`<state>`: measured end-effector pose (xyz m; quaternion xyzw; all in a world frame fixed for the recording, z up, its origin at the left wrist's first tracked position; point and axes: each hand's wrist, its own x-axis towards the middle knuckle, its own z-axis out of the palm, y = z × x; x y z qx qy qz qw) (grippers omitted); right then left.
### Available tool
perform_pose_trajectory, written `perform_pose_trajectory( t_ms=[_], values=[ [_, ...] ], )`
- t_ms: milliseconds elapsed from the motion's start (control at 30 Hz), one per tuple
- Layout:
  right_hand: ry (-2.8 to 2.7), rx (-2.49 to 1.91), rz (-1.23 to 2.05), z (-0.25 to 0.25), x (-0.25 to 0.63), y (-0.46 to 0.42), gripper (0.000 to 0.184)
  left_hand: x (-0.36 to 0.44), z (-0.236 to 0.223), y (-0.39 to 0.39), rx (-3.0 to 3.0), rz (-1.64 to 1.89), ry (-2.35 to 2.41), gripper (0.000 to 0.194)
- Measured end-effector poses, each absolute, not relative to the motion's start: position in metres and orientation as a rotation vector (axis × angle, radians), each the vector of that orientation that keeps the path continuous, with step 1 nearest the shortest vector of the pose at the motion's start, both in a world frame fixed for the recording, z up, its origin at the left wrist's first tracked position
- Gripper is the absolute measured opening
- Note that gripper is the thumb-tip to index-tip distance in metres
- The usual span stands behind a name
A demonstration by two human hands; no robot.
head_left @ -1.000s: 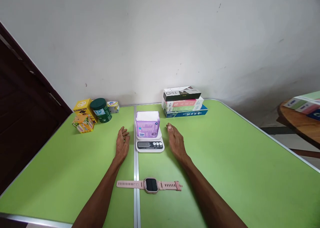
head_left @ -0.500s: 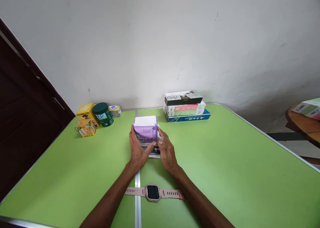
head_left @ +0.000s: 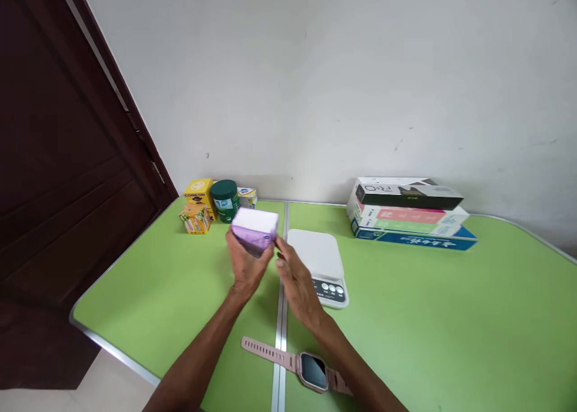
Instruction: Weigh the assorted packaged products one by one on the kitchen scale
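Since the earlier frames, the purple pack [head_left: 255,227] has been moving off the white scale [head_left: 315,252] toward the left, and both hands are travelling with it while the view is swinging left. The left hand [head_left: 247,266] is gripping the pack from its left and near sides, thumb spreading along the front. The right hand [head_left: 300,289] is holding its fingers open, their tips pointing at the pack's right corner; whether they are touching it, I cannot tell.

The pack is sitting left of the metal seam [head_left: 280,340]; whether its base is meeting the surface is hidden by the hands. Wide green room is stretching right of the scale, and more is lying left of the pack, running out to the surface's rounded, metal-trimmed near-left corner. The surface [head_left: 433,316] is butting up near a pale wall [head_left: 338,87], with a dark door [head_left: 67,189] standing at the left. A stack of boxes [head_left: 408,213] is resting near the wall on the right, a green canister [head_left: 225,201] is standing at the back left, and a pink watch [head_left: 312,371] is lying at the front.

The pack's white top is facing up, its long axis running left to right, the right end angling slightly nearer.
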<state>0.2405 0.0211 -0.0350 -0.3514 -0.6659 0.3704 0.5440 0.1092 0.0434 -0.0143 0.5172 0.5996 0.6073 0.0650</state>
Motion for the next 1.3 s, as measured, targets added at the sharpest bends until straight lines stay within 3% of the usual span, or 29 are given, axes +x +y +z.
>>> perform_pose_trajectory(
  t_ms=[300,600,833,933,1100,1300],
  values=[
    [-1.743,-0.779,0.914,-0.041,0.186,0.024,0.054,0.014,-0.047,0.11,1.251,1.767,2.134,0.104],
    [-1.686,-0.889,0.664,-0.049,0.248,0.008,0.041,0.004,-0.054,0.137,1.228,1.732,2.236,0.105],
    [-1.549,-1.099,0.327,-0.037,0.342,0.008,0.031,0.004,-0.045,0.116,1.478,1.719,2.441,0.122],
    [-1.295,-1.287,0.13,-0.049,0.399,0.029,0.039,0.029,-0.032,0.106,1.694,1.806,2.321,0.118],
    [-0.766,-1.54,0.069,-0.072,0.478,0.08,0.074,0.125,-0.006,0.106,2.025,1.698,1.769,0.092],
    [-0.602,-1.5,0.183,-0.072,0.519,0.132,0.09,0.247,0.015,0.156,1.767,1.185,1.307,0.105]
  ],
)
